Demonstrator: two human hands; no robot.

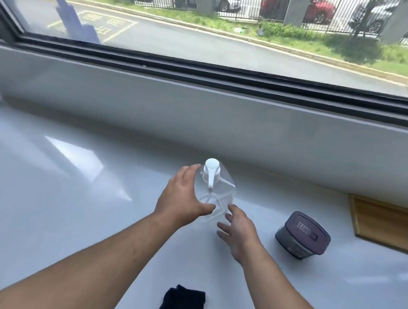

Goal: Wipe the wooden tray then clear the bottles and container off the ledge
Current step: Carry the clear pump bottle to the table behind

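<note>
Here, both hands, left [183, 196] and right [239, 230], open around the clear pump bottle [216, 195].

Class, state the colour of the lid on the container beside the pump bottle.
Dull purple lid with pale lettering, seen best in the head view.

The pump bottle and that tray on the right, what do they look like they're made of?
Pump bottle: clear, likely plastic, since the ledge shows through it, with an opaque white pump. Tray: looks like wood with a smooth finish, going by its warm brown grain.
</note>
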